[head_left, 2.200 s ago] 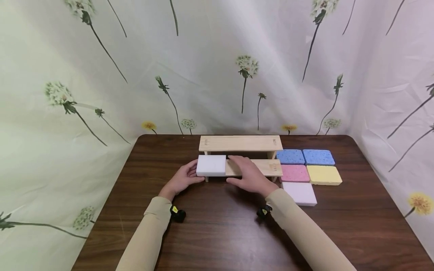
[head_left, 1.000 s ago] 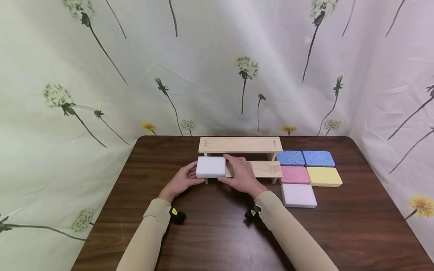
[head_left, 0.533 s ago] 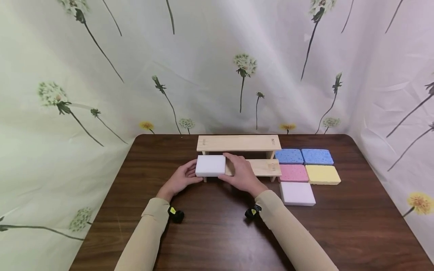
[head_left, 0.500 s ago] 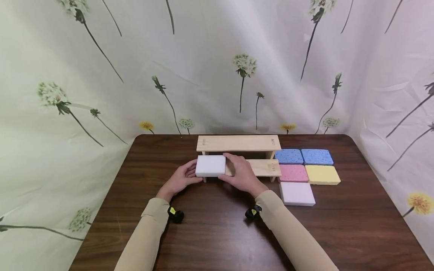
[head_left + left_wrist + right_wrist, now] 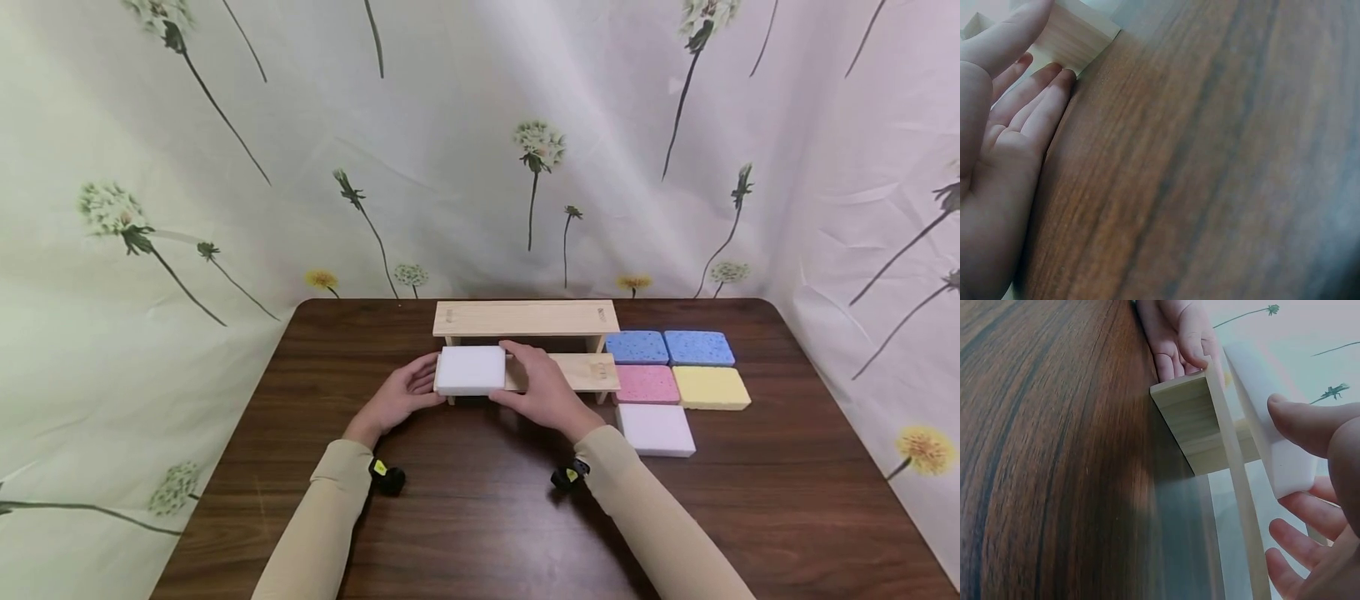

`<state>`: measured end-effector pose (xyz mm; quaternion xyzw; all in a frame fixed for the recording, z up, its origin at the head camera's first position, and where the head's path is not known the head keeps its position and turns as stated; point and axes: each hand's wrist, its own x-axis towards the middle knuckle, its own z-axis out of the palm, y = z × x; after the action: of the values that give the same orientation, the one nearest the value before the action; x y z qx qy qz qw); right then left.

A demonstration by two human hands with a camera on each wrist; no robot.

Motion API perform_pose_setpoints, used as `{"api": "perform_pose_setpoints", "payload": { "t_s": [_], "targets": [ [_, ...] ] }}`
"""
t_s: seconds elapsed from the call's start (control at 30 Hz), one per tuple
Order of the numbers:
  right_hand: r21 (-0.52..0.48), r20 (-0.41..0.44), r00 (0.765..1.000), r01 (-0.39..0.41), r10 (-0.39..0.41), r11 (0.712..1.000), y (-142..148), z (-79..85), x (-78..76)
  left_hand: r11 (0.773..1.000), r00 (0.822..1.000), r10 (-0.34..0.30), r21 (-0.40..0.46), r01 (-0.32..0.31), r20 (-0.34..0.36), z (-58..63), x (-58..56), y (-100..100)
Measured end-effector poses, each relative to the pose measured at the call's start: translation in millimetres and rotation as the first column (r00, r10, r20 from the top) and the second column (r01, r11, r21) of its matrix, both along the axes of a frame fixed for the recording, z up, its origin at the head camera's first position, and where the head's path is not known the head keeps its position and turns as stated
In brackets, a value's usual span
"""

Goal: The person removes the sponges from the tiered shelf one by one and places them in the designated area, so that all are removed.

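Observation:
My right hand [image 5: 543, 392] pinches the right end of a white block-shaped sponge [image 5: 471, 367]. In the right wrist view, the thumb lies on the sponge's upper face [image 5: 1266, 406] and fingertips are at its lower edge. That sponge sits over the left part of the front, lower step of a two-step wooden stand [image 5: 581, 368]; at its right end a gap shows between it and the board. My left hand [image 5: 401, 396] rests at the stand's left end. Its fingers are fairly straight, with the fingertips and thumb touching the wood.
Right of the stand lie two blue sponges [image 5: 636, 347], a pink sponge [image 5: 647, 384], a yellow sponge [image 5: 710, 387] and a second white sponge [image 5: 656, 430]. The upper step [image 5: 525, 317] stands behind. A flower-print curtain [image 5: 465, 167] surrounds the dark wooden table [image 5: 480, 533].
My right hand came in from the right and took the white sponge's right end. The sponge has since shifted slightly right along the step. My left hand stays at the stand's left end.

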<state>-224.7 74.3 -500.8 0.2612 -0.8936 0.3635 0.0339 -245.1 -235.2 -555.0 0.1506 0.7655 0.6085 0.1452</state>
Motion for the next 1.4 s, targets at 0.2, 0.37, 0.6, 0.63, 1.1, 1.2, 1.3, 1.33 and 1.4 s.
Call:
{"api": "perform_pose_setpoints", "payload": {
  "t_s": [0.2, 0.37, 0.6, 0.63, 1.1, 1.2, 1.3, 1.33, 1.4],
  "targets": [
    [0.011, 0.023, 1.0, 0.01, -0.01, 1.0, 7.2, 4.2, 5.5, 1.0, 1.0, 0.002, 0.007, -0.002, 0.002, -0.4, 0.1, -0.5],
    [0.017, 0.025, 1.0, 0.015, -0.015, 1.0, 13.2, 6.9, 9.0, 1.0, 1.0, 0.008, 0.008, -0.008, 0.009, -1.2, -0.1, 0.0],
    [0.019, 0.023, 1.0, 0.016, -0.017, 1.0, 21.9, 10.9, 14.9, 1.0, 1.0, 0.01, 0.005, -0.01, 0.01, -1.6, 1.3, 0.2],
    [0.019, 0.022, 1.0, 0.016, -0.017, 1.0, 23.3, 11.5, 15.9, 1.0, 1.0, 0.01, 0.006, -0.01, 0.01, -1.4, 1.4, 0.5],
    [0.035, 0.001, 0.999, 0.05, -0.05, 0.998, 49.3, 11.9, 22.7, 1.0, 1.0, 0.007, 0.003, -0.007, 0.006, -1.1, 1.6, 0.4],
    [0.036, -0.009, 0.999, 0.049, -0.048, 0.998, 54.4, 12.0, 23.8, 1.0, 1.0, 0.01, 0.001, -0.01, 0.009, -1.0, 2.1, 0.0],
    [0.041, -0.021, 0.999, 0.046, -0.045, 0.998, 59.7, 11.4, 24.5, 1.0, 1.0, 0.007, 0.011, -0.007, 0.018, -0.4, 2.2, -0.1],
    [0.044, -0.023, 0.999, 0.047, -0.046, 0.998, 61.4, 11.3, 24.6, 1.0, 1.0, 0.005, 0.016, -0.005, 0.021, 0.0, 2.3, -0.1],
    [0.044, -0.023, 0.999, 0.05, -0.049, 0.998, 64.8, 11.5, 25.0, 1.0, 1.0, 0.003, 0.024, -0.003, 0.028, 0.9, 2.2, 0.4]
  ]
}}
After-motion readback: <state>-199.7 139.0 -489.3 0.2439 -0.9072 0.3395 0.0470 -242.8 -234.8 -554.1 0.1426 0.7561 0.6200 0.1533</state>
